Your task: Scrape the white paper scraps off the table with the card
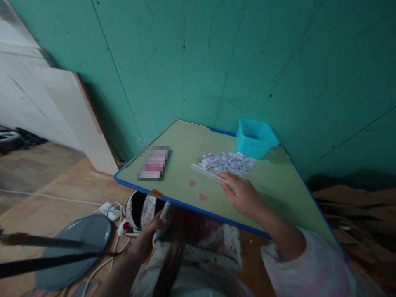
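My right hand (243, 194) rests on a low green table (272, 185) with a blue rim, its fingers closed on one end of a thin white strip (206, 173) that lies on the tabletop. Just beyond the strip lies a heap of several small pale paper pieces (228, 161). Behind the heap, at the table's far edge, stands a turquoise plastic box (254, 138). My left hand (147, 239) is below the table's front edge, fingers curled onto a white patterned cloth (198, 243) over my lap.
A blurred pink and dark object (154, 163) lies on the table's left part. On the wooden floor at left are a grey round lid (77, 247), white cables (111, 210) and a dark strap (46, 262). A teal wall stands close behind.
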`<state>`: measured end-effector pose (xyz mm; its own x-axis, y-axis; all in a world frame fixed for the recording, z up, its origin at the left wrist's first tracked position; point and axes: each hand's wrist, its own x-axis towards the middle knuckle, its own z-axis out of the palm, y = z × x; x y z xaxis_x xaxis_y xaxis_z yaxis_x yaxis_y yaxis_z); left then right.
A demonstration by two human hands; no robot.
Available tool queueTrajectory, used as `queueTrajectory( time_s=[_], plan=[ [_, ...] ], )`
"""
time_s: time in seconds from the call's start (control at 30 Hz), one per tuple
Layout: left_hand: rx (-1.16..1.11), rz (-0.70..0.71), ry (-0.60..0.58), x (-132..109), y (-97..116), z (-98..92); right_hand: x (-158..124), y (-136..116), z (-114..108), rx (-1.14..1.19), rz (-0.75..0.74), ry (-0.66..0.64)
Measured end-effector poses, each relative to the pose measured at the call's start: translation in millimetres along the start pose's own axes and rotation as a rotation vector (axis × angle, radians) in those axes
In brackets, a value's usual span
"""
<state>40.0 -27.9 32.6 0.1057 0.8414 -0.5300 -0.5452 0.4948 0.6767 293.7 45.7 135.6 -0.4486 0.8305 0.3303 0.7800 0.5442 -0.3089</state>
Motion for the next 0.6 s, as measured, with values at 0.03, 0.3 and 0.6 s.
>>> queueTrajectory(
  time_s=[0.03, 0.3, 0.6],
  plan=[
    [0.003, 0.002, -0.004, -1, 0, 0.2, 3, 2, 3, 0.001, 0.002, -0.014],
    [-0.017, -0.004, -0.059, -4, 0, 3.8, -12, -13, 25, -0.091, -0.224, -0.053],
    [-0.041, -0.04, -0.074, 0, -2, 3.2, -57, -34, 26, -0.103, -0.381, -0.045]
  ],
)
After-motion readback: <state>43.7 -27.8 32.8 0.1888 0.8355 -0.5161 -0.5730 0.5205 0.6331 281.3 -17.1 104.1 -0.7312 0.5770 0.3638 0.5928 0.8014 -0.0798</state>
